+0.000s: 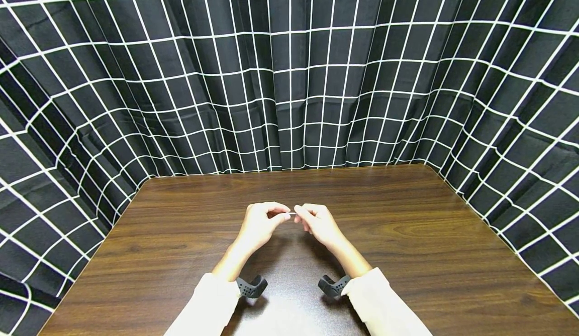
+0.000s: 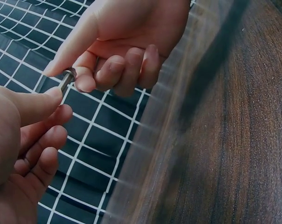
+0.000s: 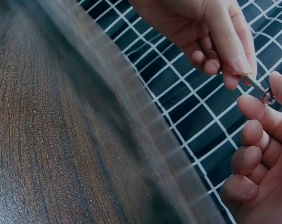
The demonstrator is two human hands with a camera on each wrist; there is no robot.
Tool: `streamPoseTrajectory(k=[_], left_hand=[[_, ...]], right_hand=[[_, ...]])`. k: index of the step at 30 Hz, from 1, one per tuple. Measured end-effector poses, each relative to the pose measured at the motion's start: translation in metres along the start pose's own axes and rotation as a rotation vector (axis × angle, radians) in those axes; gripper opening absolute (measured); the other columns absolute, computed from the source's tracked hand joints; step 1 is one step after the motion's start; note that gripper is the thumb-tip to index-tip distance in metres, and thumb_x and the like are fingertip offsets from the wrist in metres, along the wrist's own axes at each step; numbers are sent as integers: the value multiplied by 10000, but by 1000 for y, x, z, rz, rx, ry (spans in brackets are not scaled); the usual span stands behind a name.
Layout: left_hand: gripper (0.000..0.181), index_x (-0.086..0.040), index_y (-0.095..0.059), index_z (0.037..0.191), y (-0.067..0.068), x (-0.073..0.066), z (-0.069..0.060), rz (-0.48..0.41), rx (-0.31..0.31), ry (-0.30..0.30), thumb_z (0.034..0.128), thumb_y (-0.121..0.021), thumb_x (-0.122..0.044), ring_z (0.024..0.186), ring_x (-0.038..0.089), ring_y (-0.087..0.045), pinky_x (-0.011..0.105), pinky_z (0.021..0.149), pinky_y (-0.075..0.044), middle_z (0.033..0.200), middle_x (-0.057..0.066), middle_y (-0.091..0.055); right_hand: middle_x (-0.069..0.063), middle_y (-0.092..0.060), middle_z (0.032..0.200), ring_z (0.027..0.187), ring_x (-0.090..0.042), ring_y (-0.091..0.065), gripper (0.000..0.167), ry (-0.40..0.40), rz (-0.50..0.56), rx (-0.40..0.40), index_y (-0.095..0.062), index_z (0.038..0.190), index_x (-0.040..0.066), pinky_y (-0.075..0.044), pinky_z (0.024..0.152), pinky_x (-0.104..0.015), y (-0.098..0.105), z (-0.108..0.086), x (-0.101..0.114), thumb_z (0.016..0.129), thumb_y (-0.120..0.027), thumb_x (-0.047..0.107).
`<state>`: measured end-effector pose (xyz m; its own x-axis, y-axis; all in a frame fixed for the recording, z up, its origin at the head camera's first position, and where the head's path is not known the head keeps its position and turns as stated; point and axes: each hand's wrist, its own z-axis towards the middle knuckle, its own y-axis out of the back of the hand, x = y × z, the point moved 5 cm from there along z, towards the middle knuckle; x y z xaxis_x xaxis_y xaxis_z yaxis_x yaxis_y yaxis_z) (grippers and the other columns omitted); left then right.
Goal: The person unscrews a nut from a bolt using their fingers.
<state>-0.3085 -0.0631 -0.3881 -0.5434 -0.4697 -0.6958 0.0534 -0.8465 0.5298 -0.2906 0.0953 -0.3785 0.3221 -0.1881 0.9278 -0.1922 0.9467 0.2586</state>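
Between the two hands, a small metal bolt lies roughly level above the table. The left hand pinches its thin shaft between thumb and index finger. At the bolt's other end is a wider round part, held between the thumb and index fingertips of the right hand; whether this part is a head or a nut I cannot tell. In the left wrist view the shaft shows between the hands, and the right hand's other fingers are curled. The left fingertips cover the shaft's far end.
Below the hands lies a brown wood-grain table. A black curtain with a white grid stands along its back and both sides. Dark bands are on both wrists, by the light sleeves.
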Motion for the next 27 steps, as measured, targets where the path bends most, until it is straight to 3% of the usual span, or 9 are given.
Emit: streamPoseTrajectory(k=[15,22,27], left_hand=[[82,-122,-756,907,2,2,-1,-24,-9,3,827,-767,-133,698,34,-628,259,637,-499,813,-93,-719],[80,-135,-755,909,4,3,0,-15,-10,8,831,-768,-141,694,34,-627,257,636,-500,812,-95,-718],[85,-123,-757,911,5,2,0,-17,-18,1,826,-771,-128,693,39,-626,258,631,-496,809,-87,-720]], right_hand=[[-104,-497,604,502,-82,-436,123,7,94,10,-604,928,-148,-350,470,-194,1,1,-3,913,-595,-27],[-18,-505,610,504,-78,-438,144,45,124,7,-627,1003,-119,-343,452,-196,2,10,-33,896,-630,-22],[23,-495,606,484,-58,-416,209,53,154,-4,-631,1055,-106,-311,436,-189,1,11,-38,862,-663,-33]])
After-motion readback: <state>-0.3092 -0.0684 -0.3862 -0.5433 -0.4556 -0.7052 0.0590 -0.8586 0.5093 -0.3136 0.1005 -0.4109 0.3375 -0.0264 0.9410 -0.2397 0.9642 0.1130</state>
